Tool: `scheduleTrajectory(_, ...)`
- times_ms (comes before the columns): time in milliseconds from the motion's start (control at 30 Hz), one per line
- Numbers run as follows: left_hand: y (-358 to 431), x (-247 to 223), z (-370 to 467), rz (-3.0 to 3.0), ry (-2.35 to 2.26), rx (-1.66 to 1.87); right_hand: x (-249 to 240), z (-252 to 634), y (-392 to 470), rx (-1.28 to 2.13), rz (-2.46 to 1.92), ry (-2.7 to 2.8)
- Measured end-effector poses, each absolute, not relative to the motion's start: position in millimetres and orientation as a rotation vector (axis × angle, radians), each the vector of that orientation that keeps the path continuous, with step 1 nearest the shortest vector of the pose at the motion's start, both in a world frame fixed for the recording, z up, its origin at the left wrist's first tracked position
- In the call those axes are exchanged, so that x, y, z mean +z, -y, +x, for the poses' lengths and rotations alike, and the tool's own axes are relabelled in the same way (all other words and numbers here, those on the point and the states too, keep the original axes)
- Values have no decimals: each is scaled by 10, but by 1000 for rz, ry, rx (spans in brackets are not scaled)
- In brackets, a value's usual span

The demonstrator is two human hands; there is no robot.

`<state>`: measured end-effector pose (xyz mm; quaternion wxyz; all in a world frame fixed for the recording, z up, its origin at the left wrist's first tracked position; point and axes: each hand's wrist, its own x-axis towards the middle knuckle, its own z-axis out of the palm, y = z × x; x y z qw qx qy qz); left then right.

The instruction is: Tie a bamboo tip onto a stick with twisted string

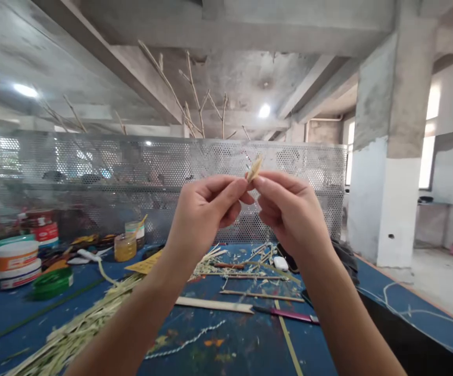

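Both hands are raised above the table in the middle of the head view, fingertips close together. Between them is a small, pale yellow piece of folded plant strip point(254, 168), its pointed end up. My left hand point(205, 209) pinches its lower end between thumb and forefinger. From the other side, my right hand point(289, 206) grips it with thumb and forefinger, the other fingers curled in. A thin dark strand point(246, 155) shows beside the piece; what it joins is hidden. Below the hands lie a flat pale strip point(214, 304) and a knife with a pink handle point(294, 316).
Left on the blue table point(257, 339) are a pile of straw strips point(89, 313), stacked tubs point(18, 261), a green lid point(53, 283) and a yellow jar point(125, 247). Shavings, thin sticks point(261, 296) and twisted cord point(187, 342) lie centrally. A perforated metal screen point(163, 162) stands behind.
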<state>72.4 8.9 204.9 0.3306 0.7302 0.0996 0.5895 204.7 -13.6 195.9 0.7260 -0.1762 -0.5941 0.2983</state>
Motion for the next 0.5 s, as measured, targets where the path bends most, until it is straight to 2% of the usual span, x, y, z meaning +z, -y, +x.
scheduleTrajectory(167,-221,1932,608,1838,-273,1483,1817,1989,78,472,-526,1392)
scheduleTrajectory(300,-272,1860,503,1895,-291,1470,1751,1944,24,469,-592,1480)
scheduleTrajectory(500,-231,1843,449,2102,-420,1674,1696,1914,20,419,-575,1447)
